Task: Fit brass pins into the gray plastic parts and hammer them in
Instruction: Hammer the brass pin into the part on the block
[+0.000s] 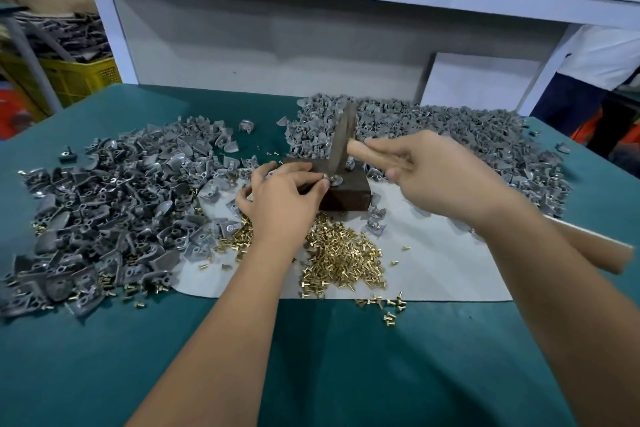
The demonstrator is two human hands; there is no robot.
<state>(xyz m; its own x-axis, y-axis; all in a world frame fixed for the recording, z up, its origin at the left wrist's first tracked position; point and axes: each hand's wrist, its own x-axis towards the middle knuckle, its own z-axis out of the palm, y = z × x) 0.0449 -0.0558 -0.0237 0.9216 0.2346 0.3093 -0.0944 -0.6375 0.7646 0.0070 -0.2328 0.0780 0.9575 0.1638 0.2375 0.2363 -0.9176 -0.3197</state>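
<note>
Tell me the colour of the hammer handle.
Light tan wood on the hammer handle, seen in the head view.

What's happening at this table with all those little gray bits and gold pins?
A person is assembling small parts. The left hand steadies a gray plastic part on a dark block, while the right hand grips a wooden-handled hammer, its blurred head right at the part. Loose brass pins lie on a white sheet near the person, with gray parts piled to the left and at the back right.
</note>
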